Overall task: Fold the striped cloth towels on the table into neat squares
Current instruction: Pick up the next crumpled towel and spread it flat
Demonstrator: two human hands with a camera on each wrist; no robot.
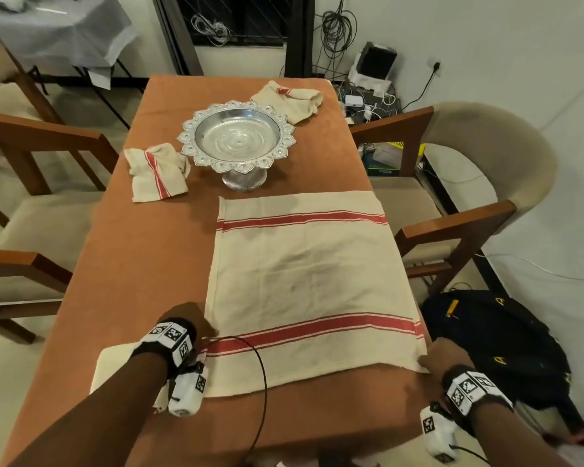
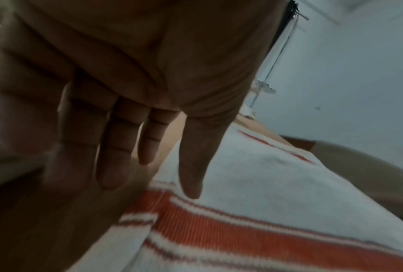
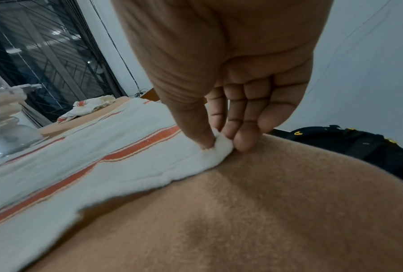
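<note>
A cream towel with two red stripes (image 1: 304, 281) lies spread flat on the near right of the orange table (image 1: 149, 251). My right hand (image 1: 444, 357) pinches the towel's near right corner (image 3: 219, 145) between thumb and fingers. My left hand (image 1: 186, 320) hovers at the towel's left edge beside the near red stripe (image 2: 254, 233), its fingers (image 2: 117, 156) straight and holding nothing. Two crumpled striped towels lie farther off: one (image 1: 157, 171) left of the silver bowl, one (image 1: 289, 97) at the far right. A folded cream cloth (image 1: 113, 364) sits under my left forearm.
A silver pedestal bowl (image 1: 236, 138) stands mid-table just beyond the spread towel. Wooden chairs (image 1: 466, 183) flank both sides. A black backpack (image 1: 496, 345) lies on the floor at the right. A black cable (image 1: 262, 369) loops over the towel's near edge.
</note>
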